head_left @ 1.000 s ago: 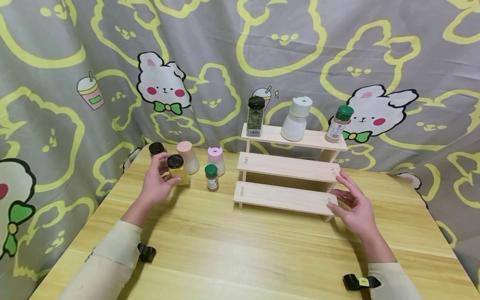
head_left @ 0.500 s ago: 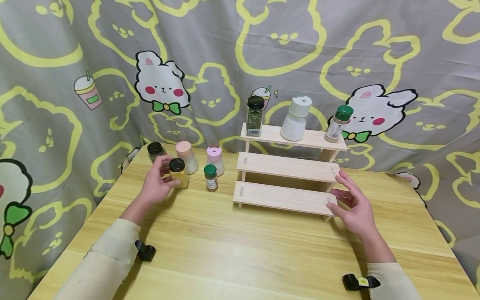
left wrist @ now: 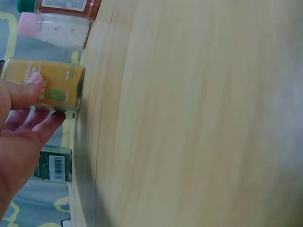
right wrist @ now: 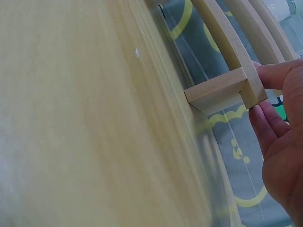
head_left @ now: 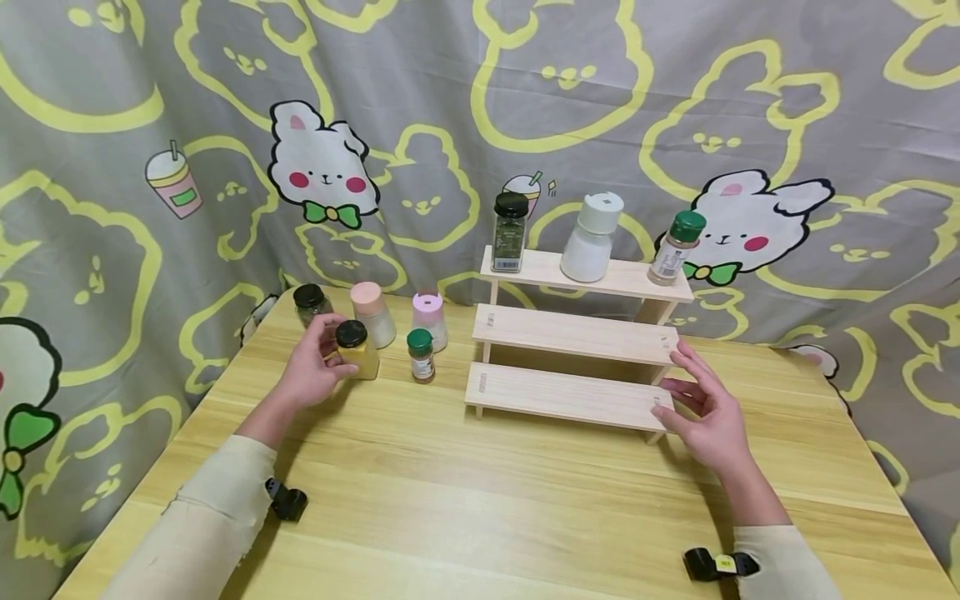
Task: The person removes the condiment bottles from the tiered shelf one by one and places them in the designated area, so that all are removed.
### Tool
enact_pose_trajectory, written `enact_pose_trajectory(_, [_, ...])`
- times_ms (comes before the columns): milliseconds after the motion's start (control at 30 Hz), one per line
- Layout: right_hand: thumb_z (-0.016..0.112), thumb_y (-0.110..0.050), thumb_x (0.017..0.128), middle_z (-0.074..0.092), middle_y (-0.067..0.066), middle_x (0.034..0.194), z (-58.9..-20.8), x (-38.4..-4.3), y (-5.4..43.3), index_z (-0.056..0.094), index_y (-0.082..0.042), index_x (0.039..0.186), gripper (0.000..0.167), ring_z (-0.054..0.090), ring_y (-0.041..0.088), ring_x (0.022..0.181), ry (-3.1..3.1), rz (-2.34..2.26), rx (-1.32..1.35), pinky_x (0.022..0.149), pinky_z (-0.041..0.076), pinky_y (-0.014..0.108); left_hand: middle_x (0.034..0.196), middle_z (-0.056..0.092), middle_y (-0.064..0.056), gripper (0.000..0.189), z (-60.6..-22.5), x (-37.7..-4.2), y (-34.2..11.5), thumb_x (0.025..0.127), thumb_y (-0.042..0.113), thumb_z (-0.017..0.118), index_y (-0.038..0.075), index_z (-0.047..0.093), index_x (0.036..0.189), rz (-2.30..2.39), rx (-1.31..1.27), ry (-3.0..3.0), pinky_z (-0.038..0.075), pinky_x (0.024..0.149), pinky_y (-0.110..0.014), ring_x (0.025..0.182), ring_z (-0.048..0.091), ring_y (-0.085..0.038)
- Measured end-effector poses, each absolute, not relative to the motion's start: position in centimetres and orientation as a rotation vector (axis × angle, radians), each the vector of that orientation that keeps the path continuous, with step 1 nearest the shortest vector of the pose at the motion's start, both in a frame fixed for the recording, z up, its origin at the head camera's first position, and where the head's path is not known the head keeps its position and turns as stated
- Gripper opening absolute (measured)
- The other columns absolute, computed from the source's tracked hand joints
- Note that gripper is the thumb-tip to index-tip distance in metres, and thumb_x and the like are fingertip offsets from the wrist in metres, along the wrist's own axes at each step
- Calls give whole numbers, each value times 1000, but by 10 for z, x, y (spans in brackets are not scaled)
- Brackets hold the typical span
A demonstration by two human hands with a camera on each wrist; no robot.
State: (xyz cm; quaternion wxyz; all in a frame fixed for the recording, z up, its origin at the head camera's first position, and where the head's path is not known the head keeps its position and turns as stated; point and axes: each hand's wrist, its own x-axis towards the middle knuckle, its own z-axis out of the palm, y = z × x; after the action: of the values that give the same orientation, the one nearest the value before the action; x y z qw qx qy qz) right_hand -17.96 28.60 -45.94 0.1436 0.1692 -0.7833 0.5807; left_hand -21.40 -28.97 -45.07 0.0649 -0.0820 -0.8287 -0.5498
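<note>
At the left of the table, my left hand (head_left: 313,367) grips a spice jar of yellow powder (head_left: 360,358) with a black lid. In the left wrist view the thumb presses the printed face of the jar (left wrist: 59,85) and the fingers lie along its other side. My right hand (head_left: 712,412) holds the right end of a three-step wooden rack (head_left: 570,398). Seen from the right wrist, thumb and fingers pinch the end of the lowest board (right wrist: 253,92). A dark-lidded jar of green herbs (head_left: 309,302) stands just behind my left hand, partly covered.
Near the yellow jar stand a peach-capped shaker (head_left: 372,315), a pink-capped shaker (head_left: 430,321) and a small green-capped jar (head_left: 422,357). The rack's top step bears a black-lidded herb jar (head_left: 510,233), a white shaker (head_left: 591,237) and a green-capped jar (head_left: 677,248). A patterned curtain (head_left: 420,75) hangs behind.
My left hand and the yellow jar have shifted slightly toward the table's front, and the jar's lid leans a little more to the left. The right hand stays on the rack.
</note>
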Motion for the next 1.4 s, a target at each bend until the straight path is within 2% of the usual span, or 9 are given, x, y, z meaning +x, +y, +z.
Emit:
enact_pose_trajectory(67, [71,29,72,28,15,160,-457,-178,284,45,4,146,82,64,17,107,-2260,1682,484,93,48,19,133,47,-28,80,-451,-214,-291,76,-27,68,3,33,142,-1651,-249,-2518,48,86,-21,124,48,-42])
enact_pose_trajectory(167, [70,29,73,27,17,160,-453,-175,282,44,5,146,81,63,20,108,-2266,1684,479,94,48,19,134,46,-28,86,-449,-214,-294,75,-26,70,4,31,146,-1628,-264,-2542,50,93,-34,126,47,-42])
enact_pose_trajectory(300, [70,28,74,27,16,160,-454,-176,283,44,4,147,81,63,21,109,-2279,1678,468,94,48,20,137,45,-27,95,-444,-210,-296,71,-23,76,5,29,150,-1584,-300,-2565,42,103,-54,128,45,-45])
enact_pose_trajectory(400, [71,27,74,27,12,161,-459,-179,286,44,1,148,83,63,19,109,-2281,1683,459,94,47,19,138,44,-26,99,-439,-207,-297,69,-18,81,5,29,150,-1536,-326,-2572,39,104,-58,127,45,-46])
enact_pose_trajectory(600, [73,25,74,29,8,161,-464,-181,290,46,-2,148,83,63,16,108,-2277,1679,463,94,47,19,138,47,-23,96,-427,-202,-297,69,-11,85,6,33,148,-1374,-377,-2569,40,103,-59,124,47,-42])
enact_pose_trajectory(800, [72,27,73,28,12,160,-461,-180,289,45,1,148,83,63,17,108,-2282,1672,461,94,48,19,137,49,-21,92,-409,-199,-287,70,-6,87,4,36,146,-1311,-416,-2537,40,102,-59,124,49,-42])
enact_pose_trajectory(1000, [71,27,74,28,18,159,-445,-172,280,44,6,146,80,64,21,108,-2291,1661,470,94,48,20,137,50,-20,88,-390,-201,-275,70,-5,87,4,39,144,-1307,-441,-2470,38,106,-54,128,48,-38])
enact_pose_trajectory(1300, [72,24,75,28,17,159,-438,-168,276,44,5,146,78,63,24,109,-2315,1629,473,94,48,20,139,51,-12,87,-363,-211,-258,72,-1,88,8,42,145,-1252,-461,-2397,37,109,-48,129,47,-31])
enact_pose_trajectory(1400, [72,24,76,28,17,159,-438,-168,276,44,5,146,78,63,24,109,-2316,1625,473,94,47,20,138,50,-16,84,-350,-211,-247,73,-5,86,4,42,144,-1296,-495,-2363,37,109,-49,129,47,-34])
